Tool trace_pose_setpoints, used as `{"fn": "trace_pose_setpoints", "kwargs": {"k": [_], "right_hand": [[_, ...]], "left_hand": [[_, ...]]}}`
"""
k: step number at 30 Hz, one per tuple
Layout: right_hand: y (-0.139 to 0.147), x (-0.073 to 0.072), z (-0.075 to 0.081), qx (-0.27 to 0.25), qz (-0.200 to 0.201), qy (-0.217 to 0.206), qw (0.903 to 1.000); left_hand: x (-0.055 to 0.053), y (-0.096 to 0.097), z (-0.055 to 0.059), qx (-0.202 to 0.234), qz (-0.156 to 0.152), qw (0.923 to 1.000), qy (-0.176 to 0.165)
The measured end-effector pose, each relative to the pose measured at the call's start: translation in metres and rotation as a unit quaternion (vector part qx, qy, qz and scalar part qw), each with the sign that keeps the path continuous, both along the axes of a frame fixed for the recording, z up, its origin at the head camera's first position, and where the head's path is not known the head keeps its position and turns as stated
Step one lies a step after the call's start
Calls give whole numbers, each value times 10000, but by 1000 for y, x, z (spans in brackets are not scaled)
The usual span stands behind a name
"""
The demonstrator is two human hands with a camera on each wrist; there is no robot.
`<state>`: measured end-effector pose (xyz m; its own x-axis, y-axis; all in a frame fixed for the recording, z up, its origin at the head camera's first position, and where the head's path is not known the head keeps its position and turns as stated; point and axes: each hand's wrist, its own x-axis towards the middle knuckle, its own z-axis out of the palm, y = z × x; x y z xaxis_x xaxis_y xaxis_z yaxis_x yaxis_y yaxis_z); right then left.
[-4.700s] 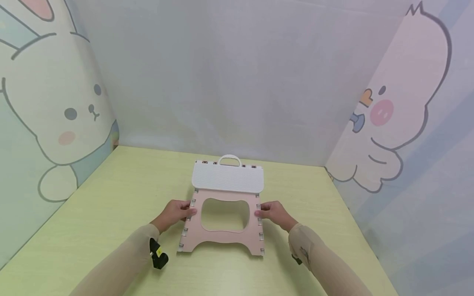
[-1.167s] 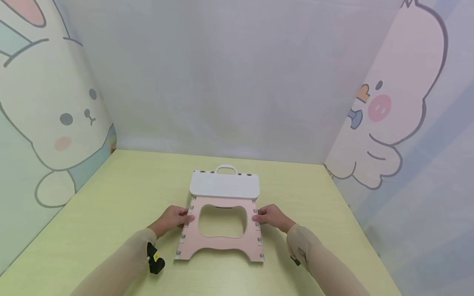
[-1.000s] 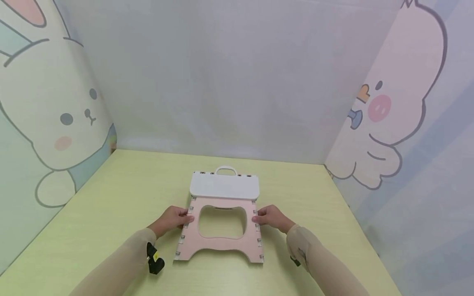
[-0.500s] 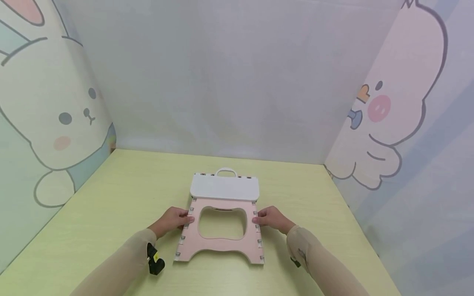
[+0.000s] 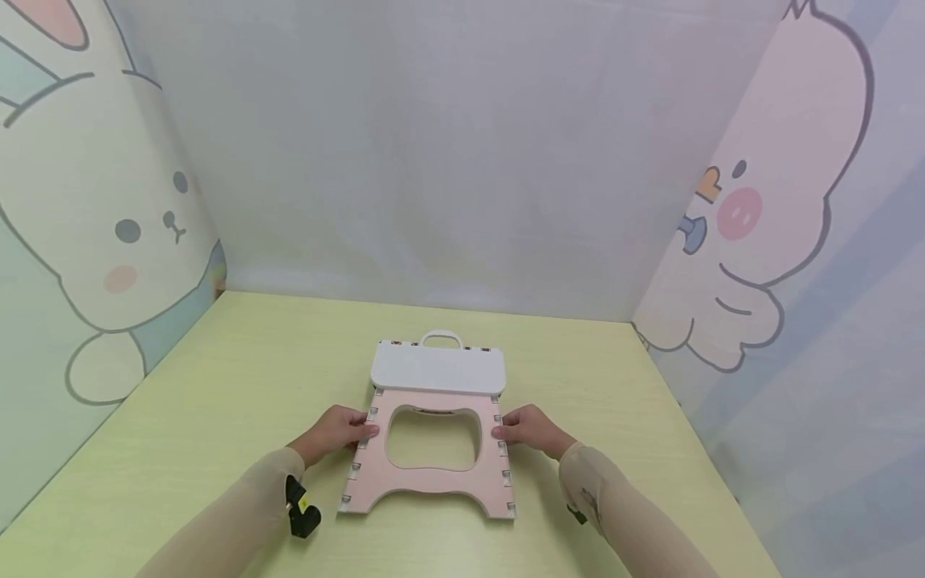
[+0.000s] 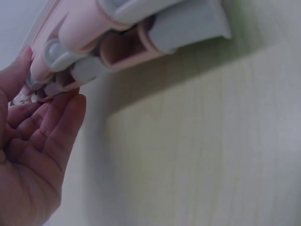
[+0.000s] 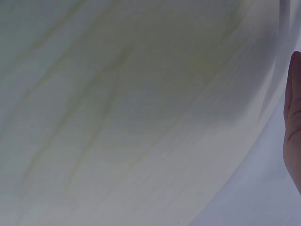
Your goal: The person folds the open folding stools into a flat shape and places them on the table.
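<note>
A folding step stool (image 5: 433, 479) with a pink leg panel, a white top and a white loop handle is held between both hands, its handle end toward the back. My left hand (image 5: 335, 431) pinches its left edge, thumb on the pink face. On the opposite edge my right hand (image 5: 537, 429) grips the same way, thumb in front. In the left wrist view the left hand (image 6: 40, 155) has its fingers under the pink and grey hinged side of the stool (image 6: 127, 44). Only part of the right hand (image 7: 294, 122) shows at the right wrist view's edge.
The stool is over a light yellow wooden table (image 5: 238, 385). A pale curtain (image 5: 426, 160) stands behind it, with cartoon-printed side walls: a rabbit (image 5: 123, 185) at left and a pink-cheeked figure (image 5: 780, 160) at right. A black device (image 5: 302, 510) sits on the left wrist.
Over the last seconds the stool and both hands have come slightly lower in the head view, and the top looks a little nearer. Both hands keep their hold on the side edges.
</note>
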<state>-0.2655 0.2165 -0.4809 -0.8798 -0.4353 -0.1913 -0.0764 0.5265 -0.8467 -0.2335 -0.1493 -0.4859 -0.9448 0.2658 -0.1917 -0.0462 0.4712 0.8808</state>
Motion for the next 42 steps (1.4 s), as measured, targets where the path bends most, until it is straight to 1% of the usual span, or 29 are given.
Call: {"fn": "trace_pose_setpoints", "kwargs": {"k": [8, 10, 16, 21, 25, 33, 42], "right_hand": [[0, 1, -1, 28, -36, -77, 10000], [-1, 2, 0, 45, -31, -65, 10000], [0, 3, -1, 104, -16, -28, 9999], [1, 3, -5, 243, -33, 68, 9997], [1, 3, -5, 317, -43, 125, 9994], [0, 4, -4, 344, -13, 98, 9994], [1, 4, -4, 498, 58, 113, 9987]], "left_hand": [[1, -3, 1, 110, -268, 9995, -85], [1, -4, 2, 108, -350, 9993, -61], [1, -6, -2, 16, -482, 9988, -39], [0, -7, -6, 49, -588, 9983, 10], [0, -7, -7, 43, -608, 9981, 5], [0, -6, -4, -80, -614, 9981, 0], [-1, -6, -6, -92, -699, 9975, -19]]}}
